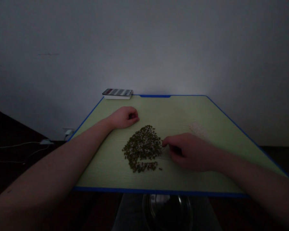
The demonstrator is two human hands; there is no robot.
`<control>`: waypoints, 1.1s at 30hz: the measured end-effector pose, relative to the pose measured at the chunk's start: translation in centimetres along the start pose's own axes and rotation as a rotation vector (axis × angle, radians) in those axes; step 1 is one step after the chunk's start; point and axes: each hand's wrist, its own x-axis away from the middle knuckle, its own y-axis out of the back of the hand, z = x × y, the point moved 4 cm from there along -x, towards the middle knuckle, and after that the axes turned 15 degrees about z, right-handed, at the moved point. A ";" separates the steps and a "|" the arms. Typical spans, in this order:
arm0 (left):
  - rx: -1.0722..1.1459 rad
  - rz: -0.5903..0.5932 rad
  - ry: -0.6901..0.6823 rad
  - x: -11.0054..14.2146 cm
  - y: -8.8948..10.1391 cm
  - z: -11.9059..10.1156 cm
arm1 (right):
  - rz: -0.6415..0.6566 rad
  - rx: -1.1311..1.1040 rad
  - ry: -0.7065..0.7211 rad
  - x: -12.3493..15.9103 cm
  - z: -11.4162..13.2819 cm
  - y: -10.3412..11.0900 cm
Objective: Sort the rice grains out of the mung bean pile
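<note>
A pile of small green beans [142,148] lies in the middle of a pale green table [110,166] with a blue edge. My left hand [124,117] rests on the table behind and left of the pile, its fingers curled into a loose fist. My right hand [188,150] lies just right of the pile, fingers bent and pinched together at the pile's right edge; what they hold, if anything, is too small to see. A faint patch of pale grains [198,129] lies behind the right hand.
A phone [117,92] lies on a white box at the table's far left corner, against the wall. Below the near table edge stands a glass bowl [168,208]. Cables and a charger [68,132] lie on the dark floor at the left.
</note>
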 end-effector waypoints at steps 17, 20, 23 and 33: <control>0.021 0.004 -0.010 0.0 0.0 0.0 | 0.080 0.014 0.104 0.1 0.8 -0.3; 0.013 0.003 -0.010 0.0 0.0 0.0 | 0.098 0.012 0.102 0.2 0.8 -0.3; 0.010 0.007 -0.001 0.0 -0.1 0.0 | 0.098 0.002 0.101 0.1 0.9 -0.4; -0.006 0.004 -0.001 0.0 0.1 -0.1 | 0.117 -0.004 0.146 0.1 1.8 -0.7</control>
